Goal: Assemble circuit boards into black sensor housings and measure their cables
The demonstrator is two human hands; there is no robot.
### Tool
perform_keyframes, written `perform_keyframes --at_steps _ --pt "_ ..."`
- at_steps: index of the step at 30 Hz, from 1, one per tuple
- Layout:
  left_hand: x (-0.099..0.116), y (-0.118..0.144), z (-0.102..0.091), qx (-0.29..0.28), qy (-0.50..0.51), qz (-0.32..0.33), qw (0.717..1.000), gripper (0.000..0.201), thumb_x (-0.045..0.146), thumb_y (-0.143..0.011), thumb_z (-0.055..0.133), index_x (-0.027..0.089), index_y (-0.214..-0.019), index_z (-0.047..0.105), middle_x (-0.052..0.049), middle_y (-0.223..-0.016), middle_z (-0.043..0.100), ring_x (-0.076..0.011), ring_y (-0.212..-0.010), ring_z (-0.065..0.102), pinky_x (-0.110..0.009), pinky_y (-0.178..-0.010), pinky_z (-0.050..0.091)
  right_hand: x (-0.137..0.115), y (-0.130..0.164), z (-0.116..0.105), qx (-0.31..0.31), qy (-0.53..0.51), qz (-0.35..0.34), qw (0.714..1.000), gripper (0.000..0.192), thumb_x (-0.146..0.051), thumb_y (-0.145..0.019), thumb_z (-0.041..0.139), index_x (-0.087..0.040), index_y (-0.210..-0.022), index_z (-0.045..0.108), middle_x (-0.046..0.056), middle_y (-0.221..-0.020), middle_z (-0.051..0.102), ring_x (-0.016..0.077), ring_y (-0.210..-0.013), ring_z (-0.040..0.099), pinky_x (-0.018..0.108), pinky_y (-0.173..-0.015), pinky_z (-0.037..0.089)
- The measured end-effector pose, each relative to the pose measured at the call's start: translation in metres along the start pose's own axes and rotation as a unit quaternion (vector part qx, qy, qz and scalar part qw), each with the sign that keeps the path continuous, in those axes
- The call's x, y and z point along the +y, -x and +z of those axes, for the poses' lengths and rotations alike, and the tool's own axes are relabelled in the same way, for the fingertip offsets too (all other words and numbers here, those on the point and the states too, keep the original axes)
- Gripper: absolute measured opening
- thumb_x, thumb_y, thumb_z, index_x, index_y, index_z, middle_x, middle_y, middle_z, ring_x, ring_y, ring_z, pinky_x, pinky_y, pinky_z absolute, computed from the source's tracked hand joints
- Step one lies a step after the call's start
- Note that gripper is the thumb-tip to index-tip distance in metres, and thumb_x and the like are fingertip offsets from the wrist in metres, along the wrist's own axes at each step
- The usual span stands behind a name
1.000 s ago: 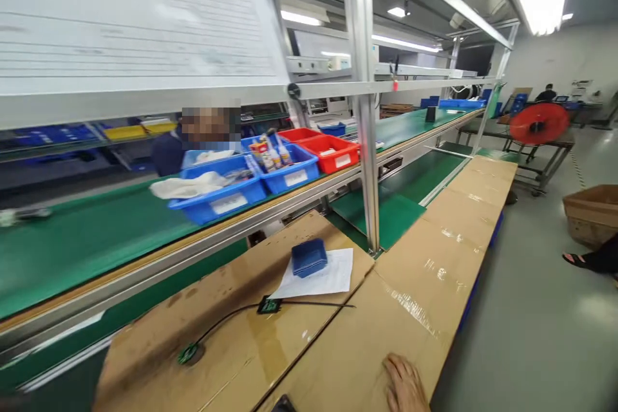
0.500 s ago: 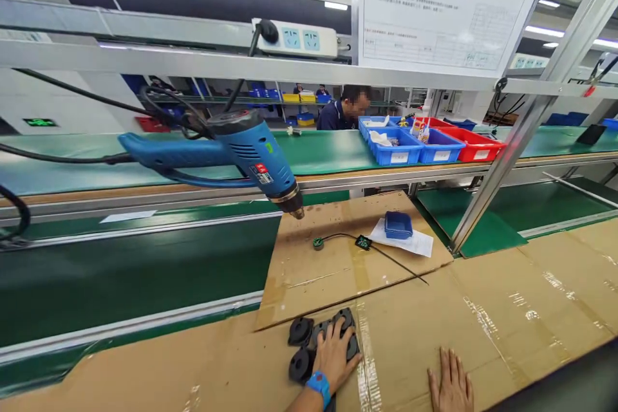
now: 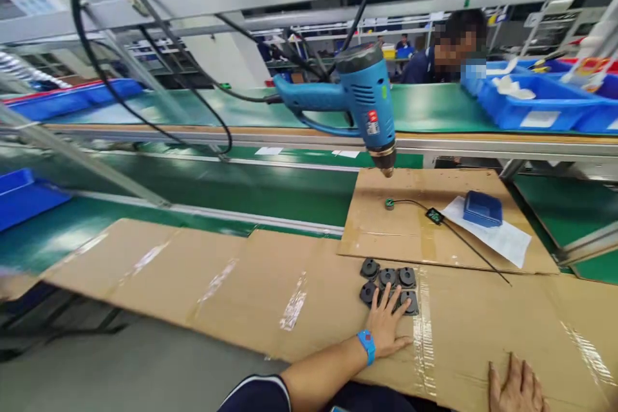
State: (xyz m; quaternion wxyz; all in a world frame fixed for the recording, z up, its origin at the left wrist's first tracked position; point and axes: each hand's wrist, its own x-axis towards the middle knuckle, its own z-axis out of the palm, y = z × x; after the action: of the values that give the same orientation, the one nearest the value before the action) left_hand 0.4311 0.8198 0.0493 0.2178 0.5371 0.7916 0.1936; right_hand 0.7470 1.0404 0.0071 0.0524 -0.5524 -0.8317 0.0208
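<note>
Six black round parts (image 3: 387,277) cluster on the cardboard-covered table (image 3: 468,335), ahead of and partly beneath the left hand (image 3: 384,328), its grip spread apart; the right hand (image 3: 517,391), fingers also parted, lies farther off, rightward.

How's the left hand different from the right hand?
The left hand has its fingertips on the group of black parts, while the right hand lies on the cardboard, away from them. The left hand shows whole, with a blue wristband behind it; the right hand is cut off by the picture's bottom edge, so its wrist is hidden. Both are bare and palm down.
</note>
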Motion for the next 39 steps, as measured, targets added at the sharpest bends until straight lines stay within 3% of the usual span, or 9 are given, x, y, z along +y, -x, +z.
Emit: perform_keyframes --at_steps 8,12,15,21,30,32,35,39 --pt "-0.001 -0.001 -0.009 -0.005 -0.008 -0.002 1.000 0.083 0.073 -0.093 0.040 0.032 -0.160 0.016 -0.011 -0.170 0.004 -0.0396 -0.155 0.001 -0.066 -0.119 0.005 -0.019 0.000 -0.018 -0.019 0.013 0.008 1.000 0.082 -0.067 -0.095 0.022 -0.014 -0.156 0.033 0.022 -0.159 0.033 0.0392 -0.149 0.025 0.061 -0.118 0.021" --pt "-0.001 0.010 0.000 0.002 -0.029 0.016 0.999 0.087 0.074 -0.094 0.036 0.029 -0.161 0.006 -0.011 -0.170 0.002 -0.0369 -0.156 0.001 -0.065 -0.120 0.001 -0.026 0.002 -0.026 -0.024 0.020 0.006 0.999 0.081 -0.066 -0.096 0.022 -0.013 -0.157 0.031 0.022 -0.160 0.031 0.0378 -0.150 0.023 0.059 -0.119 0.019" --pt "-0.003 0.028 0.013 -0.010 -0.054 0.020 0.998 0.094 0.076 -0.090 0.043 0.028 -0.161 0.003 -0.010 -0.170 0.001 -0.0376 -0.155 0.002 -0.064 -0.120 -0.001 -0.028 0.001 -0.027 -0.031 0.024 0.009 0.999 0.080 -0.065 -0.097 0.022 -0.013 -0.157 0.029 0.021 -0.161 0.029 0.0363 -0.150 0.021 0.058 -0.119 0.018" --pt "-0.008 0.047 0.029 -0.036 -0.104 0.001 0.994 0.069 0.041 -0.101 0.046 0.035 -0.160 0.011 -0.006 -0.171 0.007 -0.0339 -0.156 0.007 -0.063 -0.121 0.008 -0.028 0.000 -0.027 -0.040 0.038 0.019 0.998 0.079 -0.063 -0.097 0.020 -0.013 -0.157 0.029 0.020 -0.161 0.029 0.0342 -0.150 0.021 0.057 -0.120 0.017" --pt "-0.014 0.036 0.013 -0.033 -0.129 0.019 0.991 0.071 0.032 -0.100 0.051 0.040 -0.159 0.013 -0.006 -0.170 0.009 -0.0361 -0.155 0.011 -0.065 -0.121 0.014 -0.022 0.002 -0.018 -0.032 0.014 0.029 0.999 0.079 -0.062 -0.094 0.022 -0.012 -0.154 0.035 0.018 -0.160 0.031 0.0323 -0.151 0.019 0.055 -0.121 0.015" --pt "-0.011 0.039 0.008 -0.043 -0.124 0.040 0.990 0.077 0.030 -0.097 0.057 0.039 -0.160 0.013 -0.008 -0.170 0.009 -0.0372 -0.155 0.014 -0.065 -0.120 0.017 -0.021 0.001 -0.016 -0.028 0.014 0.029 0.999 0.079 -0.062 -0.094 0.021 -0.013 -0.154 0.034 0.017 -0.161 0.031 0.0316 -0.151 0.018 0.054 -0.122 0.014" --pt "-0.004 0.044 0.013 -0.066 -0.101 0.123 0.985 0.085 0.029 -0.089 0.065 0.038 -0.159 0.017 -0.009 -0.169 0.012 -0.0375 -0.154 0.019 -0.063 -0.120 0.025 -0.021 0.001 -0.015 -0.053 0.010 0.039 0.998 0.080 -0.061 -0.095 0.020 -0.011 -0.156 0.032 0.017 -0.163 0.027 0.0332 -0.153 0.014 0.056 -0.122 0.011" --pt "0.003 0.036 0.048 -0.087 -0.074 0.263 0.958 0.081 0.023 -0.083 0.068 0.036 -0.155 0.034 -0.006 -0.164 0.030 -0.0328 -0.149 0.033 -0.052 -0.117 0.039 -0.020 0.006 -0.021 -0.082 -0.001 0.060 0.995 0.075 -0.057 -0.096 0.027 -0.012 -0.156 0.035 0.016 -0.164 0.027 0.0329 -0.152 0.018 0.054 -0.123 0.010"
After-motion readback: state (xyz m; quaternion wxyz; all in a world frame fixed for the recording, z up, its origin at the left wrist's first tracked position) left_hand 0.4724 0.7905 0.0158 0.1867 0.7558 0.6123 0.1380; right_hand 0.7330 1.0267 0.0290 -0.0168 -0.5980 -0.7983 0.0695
